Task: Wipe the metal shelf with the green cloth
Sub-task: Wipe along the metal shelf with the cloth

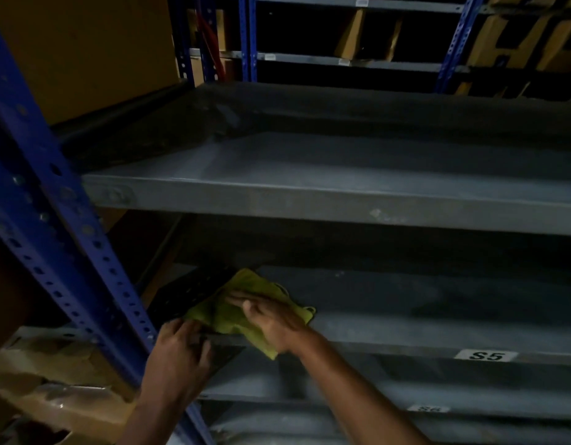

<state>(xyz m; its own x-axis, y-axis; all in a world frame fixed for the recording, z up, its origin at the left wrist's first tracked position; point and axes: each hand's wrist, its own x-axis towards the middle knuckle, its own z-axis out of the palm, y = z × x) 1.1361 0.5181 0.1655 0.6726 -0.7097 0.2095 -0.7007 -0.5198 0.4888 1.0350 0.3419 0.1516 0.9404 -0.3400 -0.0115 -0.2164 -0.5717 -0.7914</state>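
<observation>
A yellow-green cloth (236, 311) lies crumpled on the left front corner of a grey metal shelf (438, 316) that carries a white label reading S5. My right hand (271, 322) presses flat on top of the cloth, fingers stretched toward the left. One corner of the cloth hangs over the shelf's front lip. My left hand (178, 351) grips the front edge of the same shelf at a dark corner bracket, just left of the cloth.
A blue perforated upright (62, 226) runs diagonally at the left. A second grey shelf (341, 200) sits above, more shelves below. Cardboard boxes (53, 374) lie at the lower left, and further racks with boxes stand behind.
</observation>
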